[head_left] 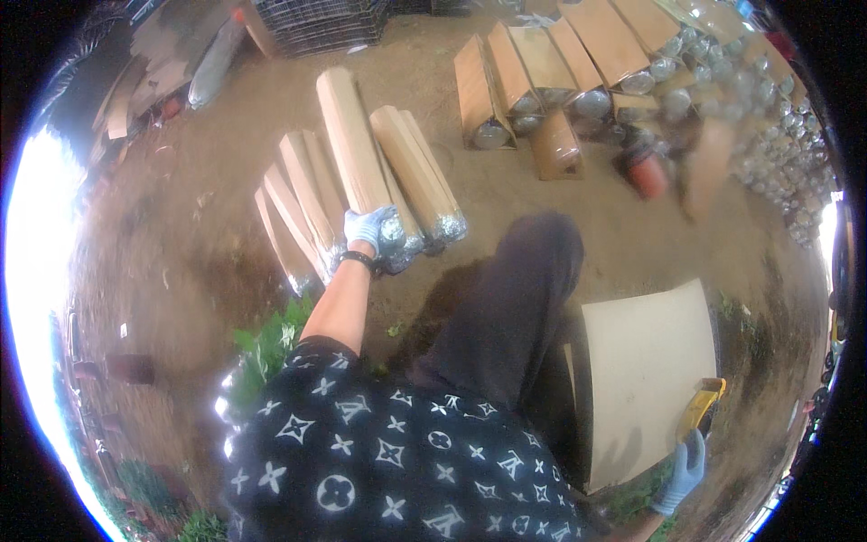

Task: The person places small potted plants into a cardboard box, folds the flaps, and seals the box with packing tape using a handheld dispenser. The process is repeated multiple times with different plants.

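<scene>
My left hand (pixel 366 228), in a pale blue glove, grips the near end of a long bundle wrapped in tan cardboard (pixel 348 135), where shiny foil-like material shows. Similar cardboard-wrapped bundles (pixel 406 163) lie fanned out on both sides of it. At lower right my right hand (pixel 685 470), also gloved, has its fingers stretched out and apart. Their tips are at the lower end of a yellow tool with a dark part (pixel 703 408), whose exact kind I cannot make out. This tool is at the right edge of a pale cardboard sheet (pixel 646 361).
Brown cardboard boxes (pixel 587 41) stand in a row at upper right, with clear rounded items in their ends. A red container (pixel 647 173) is beside them. Black crates (pixel 321 23) are stacked at the back. Green leaves (pixel 271 352) are left of my bent leg (pixel 506 307).
</scene>
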Demonstrator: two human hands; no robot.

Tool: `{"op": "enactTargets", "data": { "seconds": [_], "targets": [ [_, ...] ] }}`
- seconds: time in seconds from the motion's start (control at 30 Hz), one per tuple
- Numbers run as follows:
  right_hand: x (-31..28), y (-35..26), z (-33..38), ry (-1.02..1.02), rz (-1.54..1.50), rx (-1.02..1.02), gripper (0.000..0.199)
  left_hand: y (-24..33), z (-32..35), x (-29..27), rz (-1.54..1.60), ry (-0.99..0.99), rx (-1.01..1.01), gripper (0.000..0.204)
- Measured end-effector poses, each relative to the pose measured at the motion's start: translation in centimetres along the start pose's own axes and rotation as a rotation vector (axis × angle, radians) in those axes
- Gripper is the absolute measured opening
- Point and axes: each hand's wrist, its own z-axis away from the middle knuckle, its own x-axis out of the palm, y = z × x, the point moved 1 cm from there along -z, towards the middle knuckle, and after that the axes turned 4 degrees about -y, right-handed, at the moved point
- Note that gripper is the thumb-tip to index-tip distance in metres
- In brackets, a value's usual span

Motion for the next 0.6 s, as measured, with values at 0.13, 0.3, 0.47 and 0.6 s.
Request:
{"op": "enactTargets", "data": {
  "seconds": [0.13,0.3,0.47,0.6],
  "targets": [
    [-2.6,3.7,-0.7,-0.014,-0.074,-0.077,0.040,-5.9,-4.4,0.1,0.054,-0.001,-0.125,0.066],
    [-1.1,2.4,-1.3,-0.055,-0.019,-0.151,0.040,-9.4,-5.7,2.8,-0.378,0.125,-0.099,0.034],
    [-1.4,-2.6,1.5,0.012,0.309,-0.077,0.036,-4.1,-1.7,1.6,-1.762,-0.053,0.485,0.020],
    [-5.3,-3.4,1.7,0.278,0.162,0.147,0.036,6.2,6.1,7.0,-0.916,0.045,0.853,0.049]
  ]
}}
